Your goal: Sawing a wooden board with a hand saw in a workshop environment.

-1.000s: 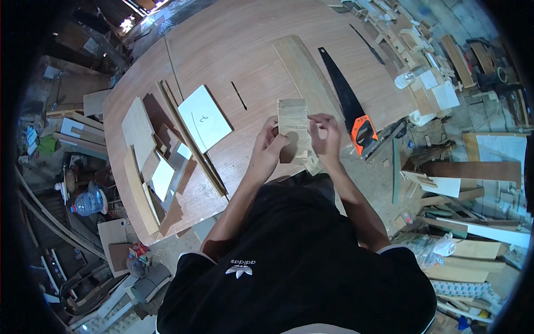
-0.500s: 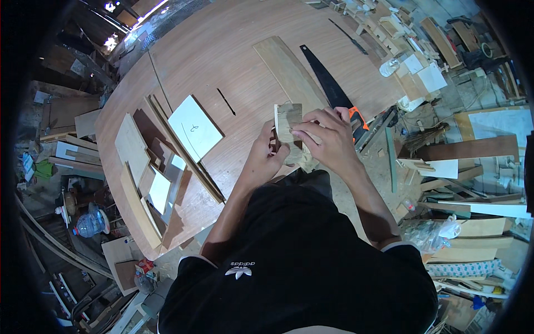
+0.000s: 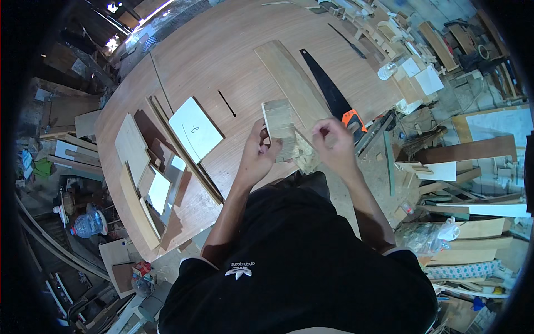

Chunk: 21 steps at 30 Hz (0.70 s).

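Near the table's front edge, my left hand (image 3: 259, 151) grips a short wooden board piece (image 3: 280, 119), its thumb on the near side and its fingers behind the left edge. The piece is greyish-brown with a pale left edge. To its right, apart from it, my right hand (image 3: 335, 147) is closed with curled fingers; whatever is between the fingertips is too small to make out. A pale, rough-looking lump (image 3: 305, 156) shows just below the wooden piece, close to my body. Beyond my right hand lie a long wooden plank (image 3: 289, 78) and a handsaw (image 3: 327, 83) with an orange-and-black handle.
The large brown table (image 3: 222, 44) bears a white square panel (image 3: 196, 129) with pen marks, a thin black stick (image 3: 227, 104) and another dark slim tool (image 3: 347, 40). Leaning boards (image 3: 132, 142) stand at the left. Wood offcuts (image 3: 389, 30) crowd the far right, and lumber (image 3: 467, 245) is stacked on the floor.
My right hand has come off the wooden piece and drawn away to the right, fingers curled. My left hand has moved slightly left with the piece, whose broad face now shows more.
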Each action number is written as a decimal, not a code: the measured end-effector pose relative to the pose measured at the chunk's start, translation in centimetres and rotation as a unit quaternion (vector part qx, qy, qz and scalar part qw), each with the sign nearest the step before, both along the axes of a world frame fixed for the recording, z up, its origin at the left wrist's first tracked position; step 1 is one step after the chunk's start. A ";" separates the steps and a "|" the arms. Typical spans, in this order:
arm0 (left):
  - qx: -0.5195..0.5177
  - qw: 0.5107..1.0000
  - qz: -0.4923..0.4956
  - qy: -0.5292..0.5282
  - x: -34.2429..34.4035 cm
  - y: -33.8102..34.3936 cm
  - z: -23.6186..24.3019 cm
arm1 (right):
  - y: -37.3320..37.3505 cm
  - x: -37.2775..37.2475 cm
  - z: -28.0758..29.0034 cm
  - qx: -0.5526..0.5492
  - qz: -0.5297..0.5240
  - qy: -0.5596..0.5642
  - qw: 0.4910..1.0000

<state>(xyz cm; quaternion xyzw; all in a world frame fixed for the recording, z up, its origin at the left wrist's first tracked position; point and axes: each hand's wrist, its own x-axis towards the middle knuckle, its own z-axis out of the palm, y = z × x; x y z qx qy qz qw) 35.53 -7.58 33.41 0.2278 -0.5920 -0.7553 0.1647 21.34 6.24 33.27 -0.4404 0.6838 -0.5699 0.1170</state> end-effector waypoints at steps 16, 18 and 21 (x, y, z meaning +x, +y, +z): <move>0.070 0.992 0.100 -0.023 0.9 -0.2 -0.5 | 1.3 2.1 -18.4 0.565 0.004 0.056 0.823; 0.052 0.993 0.107 -0.017 1.0 -0.2 -0.9 | -0.3 3.3 -18.7 0.590 0.003 0.056 0.805; 0.053 0.994 0.095 -0.016 1.2 -0.4 -0.6 | -0.8 4.1 -21.4 0.586 0.006 0.094 0.805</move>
